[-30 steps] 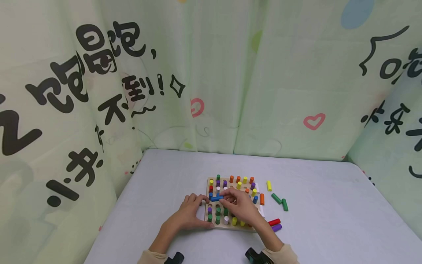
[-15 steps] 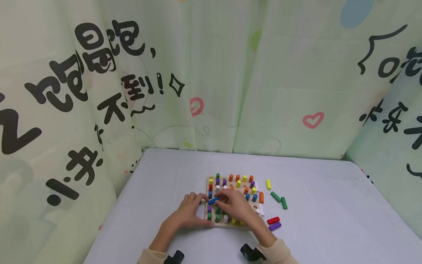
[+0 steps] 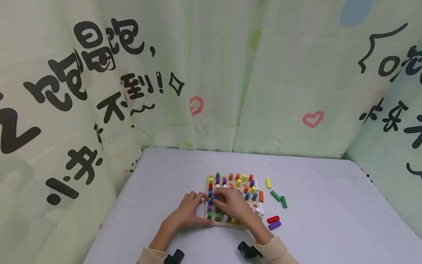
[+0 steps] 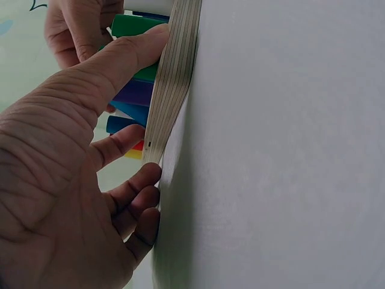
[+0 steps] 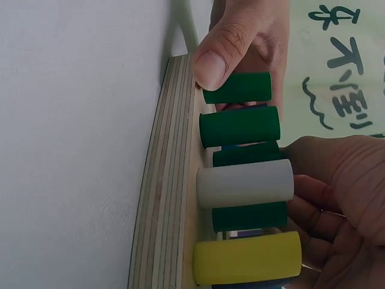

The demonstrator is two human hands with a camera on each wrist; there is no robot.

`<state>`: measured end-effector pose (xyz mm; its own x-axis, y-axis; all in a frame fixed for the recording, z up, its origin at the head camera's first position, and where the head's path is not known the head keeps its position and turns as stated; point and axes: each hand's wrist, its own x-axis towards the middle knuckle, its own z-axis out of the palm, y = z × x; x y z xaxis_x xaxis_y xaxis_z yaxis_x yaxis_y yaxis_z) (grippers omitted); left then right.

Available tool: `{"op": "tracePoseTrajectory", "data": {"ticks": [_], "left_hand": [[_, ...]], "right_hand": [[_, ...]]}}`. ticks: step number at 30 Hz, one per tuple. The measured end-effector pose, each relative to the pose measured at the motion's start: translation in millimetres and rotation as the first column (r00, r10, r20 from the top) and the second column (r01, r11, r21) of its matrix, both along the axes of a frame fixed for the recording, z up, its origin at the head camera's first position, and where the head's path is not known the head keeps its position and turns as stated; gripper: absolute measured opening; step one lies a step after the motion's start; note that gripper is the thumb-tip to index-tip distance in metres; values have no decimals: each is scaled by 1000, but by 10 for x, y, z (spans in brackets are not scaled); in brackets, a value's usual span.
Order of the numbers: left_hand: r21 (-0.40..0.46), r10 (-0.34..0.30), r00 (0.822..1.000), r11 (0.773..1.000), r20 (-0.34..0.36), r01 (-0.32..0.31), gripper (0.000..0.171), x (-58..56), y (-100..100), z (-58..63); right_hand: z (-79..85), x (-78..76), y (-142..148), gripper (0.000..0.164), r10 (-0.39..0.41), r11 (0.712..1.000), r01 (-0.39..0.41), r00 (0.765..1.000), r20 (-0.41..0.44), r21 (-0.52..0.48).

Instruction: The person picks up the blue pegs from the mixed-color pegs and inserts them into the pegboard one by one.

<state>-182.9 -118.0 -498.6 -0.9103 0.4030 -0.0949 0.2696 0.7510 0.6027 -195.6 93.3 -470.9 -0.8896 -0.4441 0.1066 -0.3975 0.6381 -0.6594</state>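
A wooden pegboard [image 3: 206,220] lies on the table, with short coloured pegs standing in several rows. My left hand [image 3: 190,211] holds its left side, thumb at the near corner and index finger farther along the edge. Over the left part of the board, my right hand [image 3: 234,201] pinches a blue peg [image 3: 211,201] between thumb and fingers. That peg leans near the left column, between another blue peg [image 3: 210,193] and a purple peg [image 3: 209,208]. Whether its lower end is in a hole cannot be told. In the right wrist view, green pegs [image 5: 240,126] partly hide the fingers.
Loose pegs lie to the right of the board: yellow [image 3: 268,183], green [image 3: 275,195], orange [image 3: 261,196], red [image 3: 273,219] and purple [image 3: 274,225] among them. A white cloth [image 3: 316,205] covers the table. Printed curtains [image 3: 263,91] stand behind and at the sides.
My right hand has moved slightly left with the blue peg, which has turned from lying flat to leaning over the left column. The left hand has stayed in place.
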Motion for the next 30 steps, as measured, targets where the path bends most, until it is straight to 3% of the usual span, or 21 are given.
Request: {"op": "tracePoseTrajectory", "data": {"ticks": [11,22,30], "left_hand": [[-6,10,1000,1000,21,-10,78,14,21,-33],[0,5,1000,1000,16,-5,77,15,29,-35],[-8,16,1000,1000,18,-16,76,-1,15,-23]], "right_hand": [[7,59,-47,14,-4,998,5,1000,19,-70],[58,151,39,11,-193,967,180,979,-58,-178],[119,189,126,10,-225,949,206,973,-54,-239]]}}
